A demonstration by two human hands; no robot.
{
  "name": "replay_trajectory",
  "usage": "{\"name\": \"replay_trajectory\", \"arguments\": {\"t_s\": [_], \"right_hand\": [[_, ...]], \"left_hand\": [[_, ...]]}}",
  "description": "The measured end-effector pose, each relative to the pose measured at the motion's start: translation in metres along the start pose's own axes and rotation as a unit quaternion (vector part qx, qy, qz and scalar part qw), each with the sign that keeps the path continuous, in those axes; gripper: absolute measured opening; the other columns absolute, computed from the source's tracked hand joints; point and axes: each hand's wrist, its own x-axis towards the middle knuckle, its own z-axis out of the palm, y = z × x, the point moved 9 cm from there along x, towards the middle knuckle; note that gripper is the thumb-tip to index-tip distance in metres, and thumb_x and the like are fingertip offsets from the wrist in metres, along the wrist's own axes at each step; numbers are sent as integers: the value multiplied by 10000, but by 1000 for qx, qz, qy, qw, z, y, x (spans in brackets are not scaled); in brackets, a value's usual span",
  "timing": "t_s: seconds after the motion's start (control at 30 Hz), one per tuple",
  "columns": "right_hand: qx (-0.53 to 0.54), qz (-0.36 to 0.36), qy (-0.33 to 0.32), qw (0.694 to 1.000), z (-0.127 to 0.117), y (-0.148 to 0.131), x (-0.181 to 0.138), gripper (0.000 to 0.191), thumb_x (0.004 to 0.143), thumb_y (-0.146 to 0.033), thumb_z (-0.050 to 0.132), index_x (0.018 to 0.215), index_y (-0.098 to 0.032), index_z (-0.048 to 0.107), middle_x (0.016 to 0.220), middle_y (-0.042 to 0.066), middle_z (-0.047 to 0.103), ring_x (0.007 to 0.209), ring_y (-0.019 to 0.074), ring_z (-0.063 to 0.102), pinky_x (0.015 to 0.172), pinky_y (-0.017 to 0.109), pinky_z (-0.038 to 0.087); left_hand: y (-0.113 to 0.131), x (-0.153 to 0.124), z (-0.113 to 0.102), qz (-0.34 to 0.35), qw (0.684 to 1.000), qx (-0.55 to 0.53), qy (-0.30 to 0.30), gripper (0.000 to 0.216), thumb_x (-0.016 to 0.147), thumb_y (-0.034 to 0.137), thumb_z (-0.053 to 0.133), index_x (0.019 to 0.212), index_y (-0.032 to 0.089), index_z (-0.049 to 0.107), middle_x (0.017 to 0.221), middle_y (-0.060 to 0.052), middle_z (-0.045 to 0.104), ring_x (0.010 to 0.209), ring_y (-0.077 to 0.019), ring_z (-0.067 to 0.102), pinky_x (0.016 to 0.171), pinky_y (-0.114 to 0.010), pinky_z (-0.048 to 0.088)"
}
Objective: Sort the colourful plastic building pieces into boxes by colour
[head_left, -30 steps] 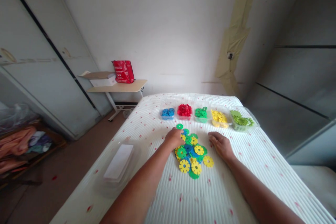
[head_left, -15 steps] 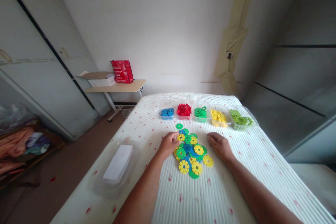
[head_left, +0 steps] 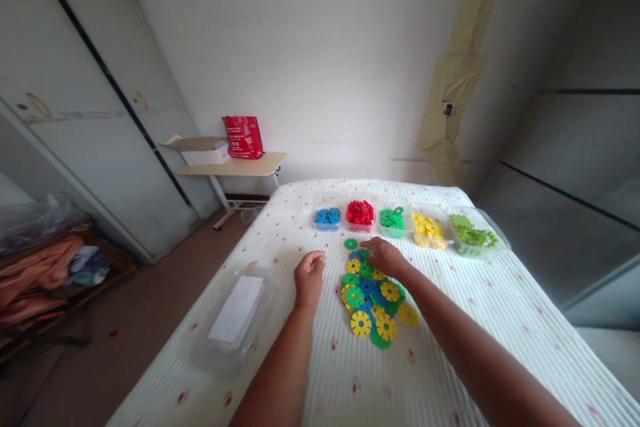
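Observation:
A pile of yellow, green and blue notched plastic discs point(head_left: 371, 303) lies on the white bedcover point(head_left: 450, 347). My right hand point(head_left: 384, 257) rests over the far end of the pile, its fingers bent down onto the discs there. What they grip is hidden. A single green disc point(head_left: 351, 243) lies just beyond its fingertips. My left hand point(head_left: 309, 276) rests on the cover left of the pile, apart from it. It is curled into a loose fist whose contents I cannot see.
Five clear trays stand in a row beyond the pile, holding blue point(head_left: 327, 217), red point(head_left: 360, 212), green point(head_left: 393, 219), yellow point(head_left: 429, 228) and light green point(head_left: 473, 235) discs. A clear lidded box point(head_left: 235, 320) sits near the bed's left edge. A small side table point(head_left: 235, 165) stands by the wall.
My left hand has pulled back from the pile's left edge and curled up. My right hand has crossed from the right of the pile to its far end. The camera shifted slightly.

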Motion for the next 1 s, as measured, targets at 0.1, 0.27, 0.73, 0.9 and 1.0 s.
{"name": "replay_trajectory", "arguments": {"t_s": [0.1, 0.27, 0.73, 0.9, 1.0], "right_hand": [[-56, 9, -69, 996, 10, -7, 10, 500, 683, -177, 617, 1175, -266, 599, 1107, 54, 600, 978, 192, 587, 812, 251, 444], [-87, 27, -83, 992, 9, -11, 13, 412, 696, -219, 617, 1108, -240, 622, 1070, 56, 602, 919, 183, 596, 729, 231, 432], [-139, 121, -23, 983, -13, -20, 25, 321, 823, -388, 454, 1040, -181, 567, 978, 119, 665, 885, 228, 626, 660, 281, 427], [-132, 86, -35, 987, 8, -39, 43, 308, 780, -310, 526, 1060, -191, 576, 1079, 104, 644, 967, 216, 600, 710, 267, 436], [-132, 62, -48, 988, 17, -44, 51, 311, 734, -254, 574, 1033, -176, 607, 1088, 115, 639, 994, 223, 585, 750, 269, 438]], "left_hand": [[-1, 1, 3, 0, 1000, 22, -18, 240, 697, 308, 525, 827, 147, 648, 766, -51, 676, 684, -155, 621, 617, -252, 486], [-3, -1, 2, -17, 1000, 1, -19, 260, 703, 318, 518, 837, 134, 641, 738, -47, 663, 635, -144, 602, 585, -246, 474], [-5, 2, 5, 8, 998, 57, -22, 240, 730, 282, 487, 852, 149, 645, 798, -56, 684, 740, -158, 626, 663, -255, 493], [-10, 4, 5, 6, 998, 59, -27, 245, 747, 294, 484, 869, 158, 648, 791, -42, 683, 725, -148, 625, 675, -255, 496], [-11, 4, 4, 7, 998, 54, -28, 246, 747, 300, 488, 867, 158, 649, 792, -43, 683, 720, -146, 622, 678, -255, 495]]}}
